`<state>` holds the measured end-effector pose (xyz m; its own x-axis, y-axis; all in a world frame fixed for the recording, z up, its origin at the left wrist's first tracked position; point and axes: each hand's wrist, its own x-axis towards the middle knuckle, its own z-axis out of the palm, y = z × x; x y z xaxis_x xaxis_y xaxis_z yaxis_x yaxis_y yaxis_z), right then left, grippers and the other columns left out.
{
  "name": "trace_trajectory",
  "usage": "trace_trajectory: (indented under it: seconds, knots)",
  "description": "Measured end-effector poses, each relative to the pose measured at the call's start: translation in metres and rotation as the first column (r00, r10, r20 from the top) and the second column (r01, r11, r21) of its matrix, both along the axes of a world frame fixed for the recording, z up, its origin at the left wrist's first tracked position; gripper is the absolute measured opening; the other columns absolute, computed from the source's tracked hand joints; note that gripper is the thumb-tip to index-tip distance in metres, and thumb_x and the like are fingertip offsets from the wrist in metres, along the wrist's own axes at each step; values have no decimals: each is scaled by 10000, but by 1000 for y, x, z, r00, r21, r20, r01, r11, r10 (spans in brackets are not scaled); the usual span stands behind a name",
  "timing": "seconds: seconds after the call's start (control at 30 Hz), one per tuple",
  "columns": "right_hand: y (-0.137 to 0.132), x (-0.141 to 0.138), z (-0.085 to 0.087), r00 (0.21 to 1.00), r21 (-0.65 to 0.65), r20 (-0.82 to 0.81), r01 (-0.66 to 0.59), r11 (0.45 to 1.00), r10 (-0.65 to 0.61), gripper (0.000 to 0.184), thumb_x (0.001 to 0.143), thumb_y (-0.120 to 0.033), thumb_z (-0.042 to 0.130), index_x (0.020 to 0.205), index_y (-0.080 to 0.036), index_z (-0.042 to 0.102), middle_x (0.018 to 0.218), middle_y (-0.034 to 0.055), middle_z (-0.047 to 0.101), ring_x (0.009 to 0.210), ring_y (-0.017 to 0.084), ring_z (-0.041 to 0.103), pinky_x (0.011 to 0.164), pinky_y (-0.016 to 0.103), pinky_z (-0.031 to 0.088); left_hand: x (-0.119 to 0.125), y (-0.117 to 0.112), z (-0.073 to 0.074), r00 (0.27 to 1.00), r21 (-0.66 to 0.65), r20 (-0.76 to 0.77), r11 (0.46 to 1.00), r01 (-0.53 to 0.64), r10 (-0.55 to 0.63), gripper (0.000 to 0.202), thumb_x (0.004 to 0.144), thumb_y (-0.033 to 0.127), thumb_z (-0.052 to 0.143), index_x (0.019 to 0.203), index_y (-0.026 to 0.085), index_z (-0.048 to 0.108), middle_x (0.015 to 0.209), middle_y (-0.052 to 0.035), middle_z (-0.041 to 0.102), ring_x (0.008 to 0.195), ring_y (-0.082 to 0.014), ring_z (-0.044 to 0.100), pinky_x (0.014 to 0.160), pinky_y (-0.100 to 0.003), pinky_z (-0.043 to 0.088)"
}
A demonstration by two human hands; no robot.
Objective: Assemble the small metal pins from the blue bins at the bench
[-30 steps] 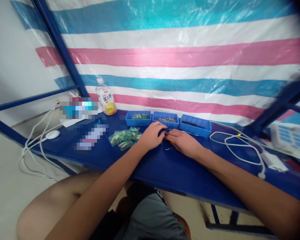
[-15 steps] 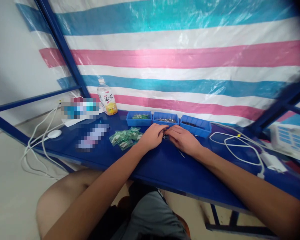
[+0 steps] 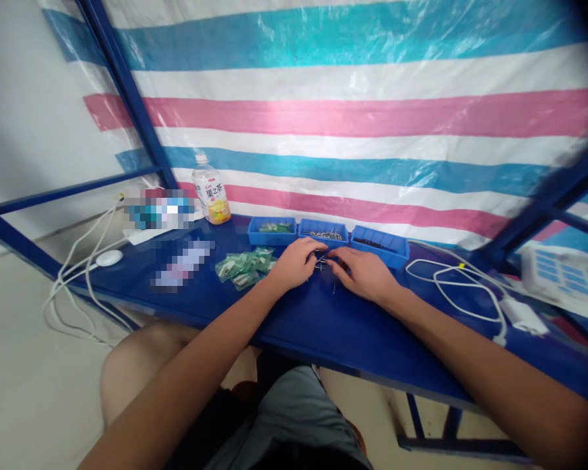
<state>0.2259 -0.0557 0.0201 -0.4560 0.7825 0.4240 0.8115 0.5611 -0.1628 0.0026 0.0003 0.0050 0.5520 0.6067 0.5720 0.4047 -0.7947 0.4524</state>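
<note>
My left hand (image 3: 298, 261) is curled beside several thin, nail-like metal pins (image 3: 320, 264) on the blue tabletop, with its thumb and fingers closed around their near ends. Facing it, my right hand (image 3: 362, 271) has bent fingers over the same pins, and a gap shows between thumb and forefinger. One loose pin (image 3: 334, 288) lies just below. Behind the hands, a blue bin (image 3: 323, 240) holds silver pins; the right bin (image 3: 387, 256) holds dark pieces and the left bin (image 3: 273, 240) green packets. Small green-and-clear packets (image 3: 247, 266) lie in a pile left of my left hand.
A tea bottle (image 3: 213, 196) stands at the back left. White cables with a power adapter (image 3: 523, 316) lie at the right, and a white box (image 3: 561, 281) sits beyond. A round white device (image 3: 109, 258) rests near the left edge. Blue metal posts frame the table.
My right hand has opened a little and its fingertips have drawn back from my left hand, showing more pins between them. The loose pin now lies farther left. The view has shifted slightly.
</note>
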Motion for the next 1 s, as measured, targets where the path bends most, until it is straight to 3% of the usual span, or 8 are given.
trace_trajectory:
  seconds: [0.1, 0.2, 0.33, 0.47, 0.57, 0.83, 0.93, 1.0]
  knots:
    - [-4, 15, 20, 998, -96, 19, 56, 994, -54, 226, 1063, -320, 550, 1131, -198, 728, 1021, 93, 770, 872, 239, 707, 785, 354, 521, -2, 0, 2, 1000, 21, -12, 1000, -8, 9, 391, 959, 42, 494, 1211, 181, 758, 1236, -91, 764, 1197, -233, 691, 1140, -443, 532]
    - [-7, 31, 30, 996, -277, 24, -75, 958, 85, 194, 1022, -352, 643, 1125, -211, 728, 964, 65, 760, 795, 208, 689, 726, 322, 507, -2, 0, 4, 1000, 25, -15, 999, -20, 21, 372, 970, 55, 500, 1211, 179, 755, 1239, -87, 762, 1201, -232, 688, 1148, -449, 527]
    - [-13, 33, 24, 978, -353, 89, -145, 924, 187, 231, 927, -326, 769, 1131, -222, 730, 1027, 77, 745, 859, 235, 690, 732, 333, 509, -3, 0, 5, 999, 15, -17, 999, -39, 40, 354, 966, 63, 517, 1193, 186, 759, 1218, -86, 764, 1192, -234, 693, 1147, -456, 530]
    - [-17, 15, 15, 970, -343, 103, -173, 924, 219, 223, 917, -82, 642, 1091, -204, 712, 1007, 72, 752, 869, 220, 694, 771, 318, 500, -3, 1, 4, 999, 19, -11, 999, -39, 39, 348, 965, 65, 523, 1195, 182, 756, 1216, -89, 763, 1191, -232, 692, 1147, -459, 530]
    - [-18, -1, 10, 971, -293, 125, -160, 943, 203, 181, 928, -61, 608, 1010, -192, 704, 998, 90, 734, 869, 223, 688, 786, 321, 496, -2, 0, 4, 999, 21, -15, 999, -35, 36, 342, 970, 75, 524, 1193, 181, 759, 1219, -93, 763, 1190, -235, 692, 1148, -454, 530]
    - [-15, -5, 16, 978, -275, 86, -159, 948, 189, 167, 995, -114, 557, 1030, -191, 701, 1041, 93, 738, 944, 233, 684, 875, 360, 502, -2, -1, 3, 999, 33, -22, 999, -32, 33, 339, 967, 70, 527, 1193, 168, 759, 1214, -92, 766, 1182, -234, 692, 1148, -449, 524]
    - [-19, 7, 29, 973, -410, 39, -190, 892, 226, 200, 1060, -340, 590, 978, -209, 717, 936, 65, 743, 848, 224, 680, 782, 347, 513, -2, 0, 3, 1000, 33, -15, 999, -27, 28, 333, 968, 69, 530, 1186, 168, 762, 1205, -91, 767, 1174, -233, 693, 1141, -448, 528]
    - [-23, 15, 36, 962, -500, 17, -227, 836, 272, 192, 999, -414, 700, 1010, -228, 741, 922, 45, 739, 763, 200, 665, 676, 312, 503, -2, 0, 4, 1000, 33, -14, 999, -27, 27, 330, 970, 72, 531, 1182, 171, 764, 1203, -92, 766, 1172, -235, 692, 1139, -452, 529]
